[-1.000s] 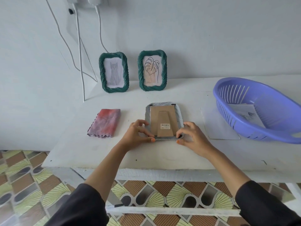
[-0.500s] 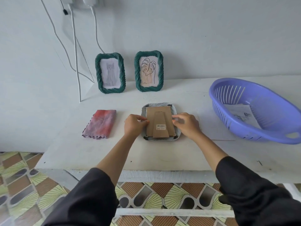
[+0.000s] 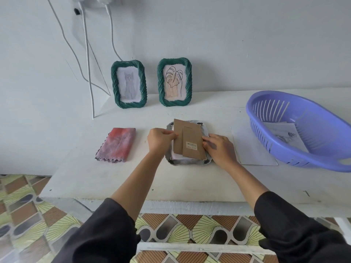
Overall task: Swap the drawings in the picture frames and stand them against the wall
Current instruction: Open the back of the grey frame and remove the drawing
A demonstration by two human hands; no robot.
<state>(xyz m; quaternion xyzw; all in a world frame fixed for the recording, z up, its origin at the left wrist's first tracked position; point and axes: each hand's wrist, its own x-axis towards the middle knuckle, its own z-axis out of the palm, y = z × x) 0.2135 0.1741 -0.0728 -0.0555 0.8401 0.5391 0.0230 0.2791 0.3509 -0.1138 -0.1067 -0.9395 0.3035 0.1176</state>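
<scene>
Working the board [image 3: 188,141] on the face-down frame [image 3: 204,130] was my read of the step. Coming off or going on, couldn't tell from the pose.

Head view:

Left hand [image 3: 161,141] pinched the board's left edge, thumb and fingers closed on it. Right hand [image 3: 220,149] gripped the right edge, fingers curled onto it. Board sat between the hands, skewed to the frame, far edge past the rim. White paper [image 3: 175,155] showed under it on the left-hand side, presumably a drawing.

Doing it well, my take:
- keep both grips on the edges
- move the board flat, no twist, so the paper below doesn't drag or crease
- check the black tabs [image 3: 199,123] at the frame corners before forcing; couldn't tell how they were turned
- thin card would likely bend if only one side is pulled

Materials:
- board: brown matte card, stand flap, barcode sticker
- frame: grey, rounded corners, ribbed rim
- beyond the hands: cat frame [image 3: 114,86] and leaf frame [image 3: 160,82] upright against the wall, green twisted-rope rims, rounded rectangles
- left of the left hand: folded cloth [image 3: 116,145], red-grey, fuzzy, zigzag hem
- right of the right hand: flat white sheet [image 3: 254,150], then the basket [image 3: 266,137], purple plastic, slotted wall, papers [image 3: 283,130] inside
- table [image 3: 114,179]: white, painted, scuffed
</scene>
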